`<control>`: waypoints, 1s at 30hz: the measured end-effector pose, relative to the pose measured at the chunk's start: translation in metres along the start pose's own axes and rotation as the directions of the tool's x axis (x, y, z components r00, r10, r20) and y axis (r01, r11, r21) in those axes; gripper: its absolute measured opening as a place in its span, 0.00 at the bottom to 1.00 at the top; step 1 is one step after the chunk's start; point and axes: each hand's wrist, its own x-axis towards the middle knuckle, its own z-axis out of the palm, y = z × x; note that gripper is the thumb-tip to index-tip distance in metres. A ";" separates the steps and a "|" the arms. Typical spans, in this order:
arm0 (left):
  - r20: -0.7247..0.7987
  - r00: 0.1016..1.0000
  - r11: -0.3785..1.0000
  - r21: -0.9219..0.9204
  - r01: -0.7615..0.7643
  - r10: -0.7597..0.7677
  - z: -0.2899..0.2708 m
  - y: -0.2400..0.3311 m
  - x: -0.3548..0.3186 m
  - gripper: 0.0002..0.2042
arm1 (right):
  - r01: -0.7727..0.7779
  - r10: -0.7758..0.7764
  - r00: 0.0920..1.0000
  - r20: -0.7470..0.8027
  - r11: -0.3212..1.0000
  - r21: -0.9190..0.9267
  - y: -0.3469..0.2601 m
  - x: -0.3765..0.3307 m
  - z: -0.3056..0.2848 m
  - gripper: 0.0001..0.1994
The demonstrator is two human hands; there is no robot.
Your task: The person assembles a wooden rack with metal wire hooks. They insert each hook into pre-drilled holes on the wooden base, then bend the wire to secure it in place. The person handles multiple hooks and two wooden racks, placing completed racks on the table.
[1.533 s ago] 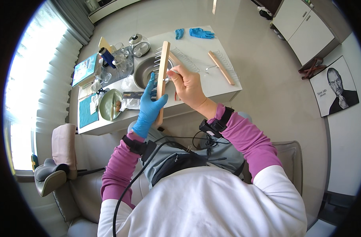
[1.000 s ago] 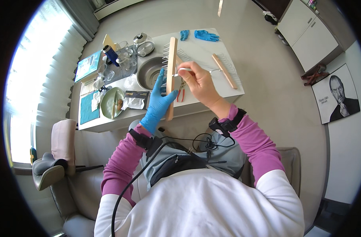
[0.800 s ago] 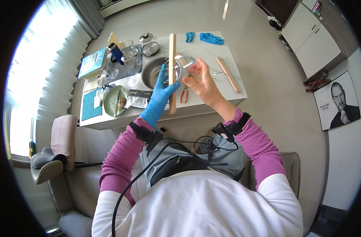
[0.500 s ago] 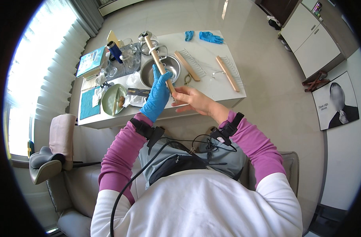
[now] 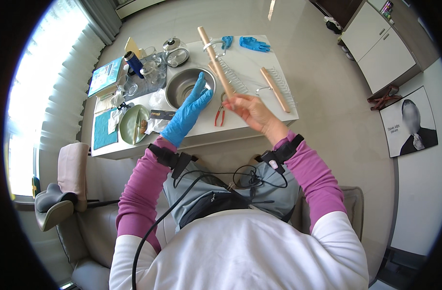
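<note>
My right hand, bare, pinches the lower end of a wooden hanger bar. The bar tilts up and away over the table, with a pale metal hook near its far end. My left hand wears a blue glove; its fingers are stretched out, apart from the bar, over the near rim of a steel bowl. Red-handled pliers lie beside my right hand. Behind the held bar lies a similar hanger with a row of wire hooks, partly hidden. Another wooden hanger rests to the right.
At the table's left stand glass cups, a glass teapot, a dark blue bottle and a book. A green plate and teal cloth sit near the front edge. Blue gloves lie at the back.
My left hand has let go of the wooden bar, its fingers now straightened. My right hand has taken hold of the bar's lower end and moved it to the right, uncovering the bowl.
</note>
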 end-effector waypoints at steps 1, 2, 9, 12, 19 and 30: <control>-0.009 1.000 1.000 -0.011 0.011 -0.011 -0.002 0.003 -0.004 0.35 | 0.023 -0.026 0.998 -0.056 0.998 -0.053 -0.005 0.004 -0.011 0.16; -0.018 1.000 1.000 -0.025 0.018 -0.018 -0.004 0.006 -0.006 0.34 | 0.053 -0.063 0.994 -0.095 0.993 -0.105 -0.012 0.009 -0.023 0.16; -0.068 0.994 0.994 -0.060 0.087 -0.091 -0.020 0.010 -0.028 0.32 | -0.022 -0.164 0.905 -0.393 0.904 -0.427 -0.044 0.054 -0.103 0.13; -0.076 0.990 0.989 -0.097 0.109 -0.117 -0.025 0.010 -0.033 0.32 | -0.131 -0.178 0.848 -0.500 0.844 -0.521 -0.042 0.075 -0.131 0.13; -0.128 0.976 0.982 -0.087 0.165 -0.175 -0.038 0.008 -0.042 0.33 | -0.301 -0.364 0.744 -0.560 0.566 -0.768 -0.032 0.110 -0.180 0.23; -0.165 0.956 0.966 -0.127 0.225 -0.244 -0.047 -0.008 -0.040 0.32 | -0.396 -0.520 0.616 -0.592 0.445 -0.803 -0.033 0.116 -0.221 0.30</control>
